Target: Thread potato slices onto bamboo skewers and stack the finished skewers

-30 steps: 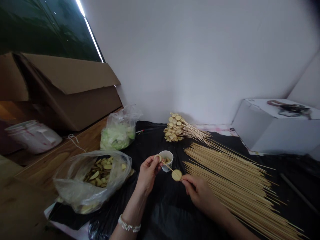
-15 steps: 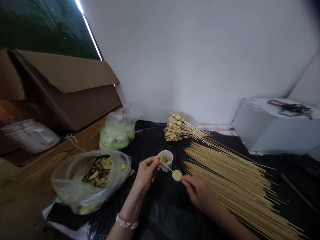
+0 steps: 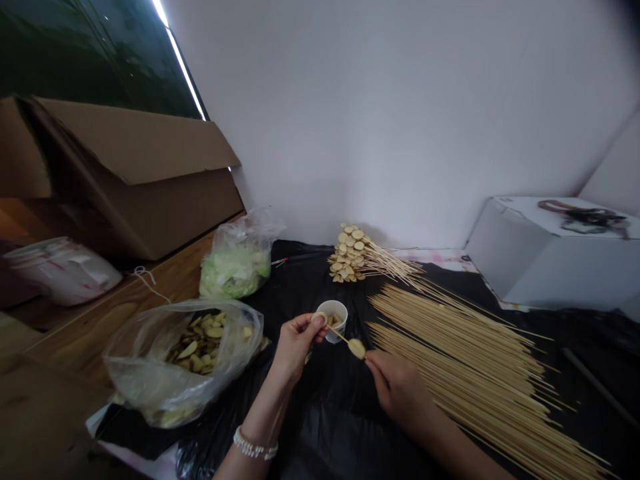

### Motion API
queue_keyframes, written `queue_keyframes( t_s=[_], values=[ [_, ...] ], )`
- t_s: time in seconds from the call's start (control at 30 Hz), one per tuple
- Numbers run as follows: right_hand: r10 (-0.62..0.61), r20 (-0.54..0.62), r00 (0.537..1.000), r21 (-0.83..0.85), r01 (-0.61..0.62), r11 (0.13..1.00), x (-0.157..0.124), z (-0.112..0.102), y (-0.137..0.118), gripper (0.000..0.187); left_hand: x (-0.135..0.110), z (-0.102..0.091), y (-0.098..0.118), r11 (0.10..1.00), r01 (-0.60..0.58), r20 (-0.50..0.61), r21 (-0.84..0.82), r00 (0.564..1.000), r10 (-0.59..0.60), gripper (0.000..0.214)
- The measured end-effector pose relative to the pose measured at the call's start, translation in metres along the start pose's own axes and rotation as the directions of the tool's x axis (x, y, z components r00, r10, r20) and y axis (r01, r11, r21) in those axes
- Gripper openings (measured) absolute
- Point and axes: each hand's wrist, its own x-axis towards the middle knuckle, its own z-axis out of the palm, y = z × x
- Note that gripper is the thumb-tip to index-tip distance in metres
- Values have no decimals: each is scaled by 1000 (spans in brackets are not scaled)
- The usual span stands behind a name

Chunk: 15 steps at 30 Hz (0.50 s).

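Note:
Between finger and thumb, my left hand (image 3: 299, 340) pinches a round pale slice, which looks like potato, at the tip of a thin wooden skewer (image 3: 338, 333). My right hand (image 3: 400, 383) is closed on the same skewer lower down, just behind a second potato slice (image 3: 357, 348) threaded on it. Just beyond my left fingers stands a white paper cup (image 3: 334, 310) with pale pieces inside. To the left, an open clear plastic bag (image 3: 150, 373) holds many potato slices (image 3: 200, 343). Bare skewers (image 3: 465, 353) lie in a wide spread beside my right hand.
Skewers loaded with slices (image 3: 350, 253) lie piled near the wall. A tied bag of pale green vegetable (image 3: 235, 267) stands at the back left, before a cardboard box (image 3: 150, 207). A white box (image 3: 560, 260) is at the right. Black plastic sheeting (image 3: 330, 427) covers the work surface.
The slice near my right hand has turned from face-on to more edge-on, as the skewer rotates. Both hands stay in nearly the same place.

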Motion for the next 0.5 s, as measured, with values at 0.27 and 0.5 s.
queue_keyframes(
  t_s=[0.27,0.5],
  values=[
    [157,200,967,201,-198,959,5,-6,-5,28,-2,3,3,998,-8,-2,59,1000,8,30],
    [112,100,989,89,-121,989,2,-1,-3,28,-3,6,5,997,-19,17,76,1000,18,28]
  ],
)
